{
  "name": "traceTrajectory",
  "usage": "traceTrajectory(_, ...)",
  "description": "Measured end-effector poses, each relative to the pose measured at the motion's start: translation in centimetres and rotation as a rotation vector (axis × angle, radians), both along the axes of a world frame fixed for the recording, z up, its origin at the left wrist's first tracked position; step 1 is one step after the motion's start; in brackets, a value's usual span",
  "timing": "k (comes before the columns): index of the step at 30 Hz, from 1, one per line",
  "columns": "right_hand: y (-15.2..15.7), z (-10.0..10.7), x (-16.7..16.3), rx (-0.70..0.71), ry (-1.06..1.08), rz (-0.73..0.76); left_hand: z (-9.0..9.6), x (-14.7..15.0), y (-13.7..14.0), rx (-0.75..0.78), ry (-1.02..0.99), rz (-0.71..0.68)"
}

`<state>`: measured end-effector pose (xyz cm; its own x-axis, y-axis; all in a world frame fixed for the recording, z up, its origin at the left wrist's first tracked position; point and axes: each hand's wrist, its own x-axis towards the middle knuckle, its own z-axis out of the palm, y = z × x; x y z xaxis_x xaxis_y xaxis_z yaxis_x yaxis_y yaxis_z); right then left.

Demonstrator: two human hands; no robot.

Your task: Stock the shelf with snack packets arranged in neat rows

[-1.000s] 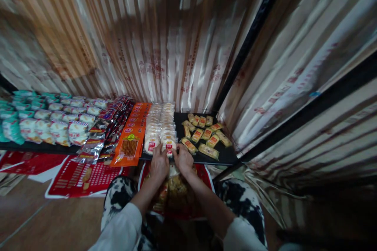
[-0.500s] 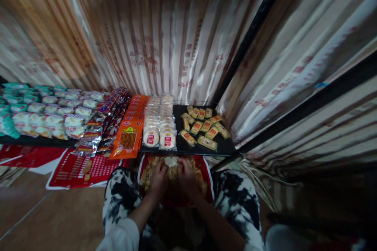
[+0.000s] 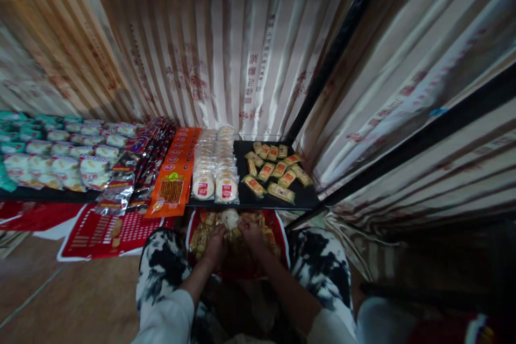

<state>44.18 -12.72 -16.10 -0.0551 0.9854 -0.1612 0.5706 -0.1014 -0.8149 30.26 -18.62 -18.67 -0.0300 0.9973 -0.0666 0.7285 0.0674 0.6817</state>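
Both hands are low in the head view, inside an open red bag (image 3: 287, 247) filled with small wrapped snacks (image 3: 200, 241). A whitish, see-through packet (image 3: 230, 218) stands up between my fingertips. My left hand (image 3: 216, 245) is closed at its lower left edge, and my right hand (image 3: 252, 235) pinches its right side. The finger ends are dim and partly hidden. Just beyond the bag, several yellow wrapped snack bars (image 3: 281, 169) lie loosely on the black shelf (image 3: 250, 206).
Left of the bars stand rows of round white crackers (image 3: 215, 164), an orange snack pack (image 3: 171, 177), dark red packets (image 3: 147, 158) and white-and-green packets (image 3: 60, 150). A red printed sheet (image 3: 97, 234) lies at lower left. Curtains (image 3: 226, 54) and black poles (image 3: 342, 48) enclose the shelf.
The whole view has shifted slightly. The packet between my fingers now shows more of its clear wrapper and looks more crumpled. My hands stay in the red bag; the shelf goods have not moved.
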Motion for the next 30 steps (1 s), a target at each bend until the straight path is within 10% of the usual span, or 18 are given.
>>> traceTrajectory(13, -4.3, 0.7, -2.2, -0.191, 0.556, -0.136, 3.1, 1.0, -2.3, 0.059, -0.118, 0.180)
traceTrajectory(22, -6.4, 4.8, 1.9, 0.343, -0.030, 0.165, 4.8, 0.3, -3.8, 0.190, -0.134, 0.149)
traceTrajectory(26, -7.3, 7.1, 3.7, 0.379, -0.255, 0.501, 6.2, 0.2, -4.7, 0.224, -0.213, 0.085)
traceTrajectory(30, -8.4, 7.7, 4.0, 0.348, -0.248, 0.397, 7.6, 0.2, -5.3, 0.202, -0.296, 0.056)
